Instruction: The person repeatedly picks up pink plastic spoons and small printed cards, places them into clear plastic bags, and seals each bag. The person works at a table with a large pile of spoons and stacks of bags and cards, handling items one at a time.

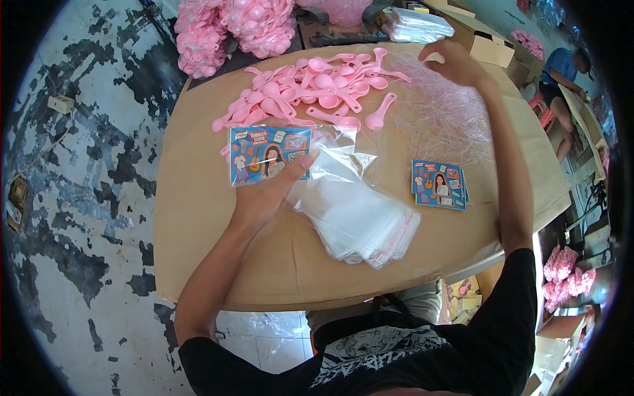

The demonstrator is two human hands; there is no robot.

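Plainly, our left hand (267, 193) pinches a film-wrapped, rectangular blue card (264, 148) near smooth pink plastic spoons (323, 82). Our right hand (460, 64) curls, thumb and fingers apart, by wispy, tangled translucent strands (456, 115).

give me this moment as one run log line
left hand: holds clear-wrapped blue card | right hand: raised near clear strips | table: pink scoops, clear bags, stacked blue cards

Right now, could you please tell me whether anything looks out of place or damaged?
The floor at left looks worn: ragged dark patches break its pale surface. On the table, clear strips lie tangled beside the pink spoons, and the cards at right are stacked askew.
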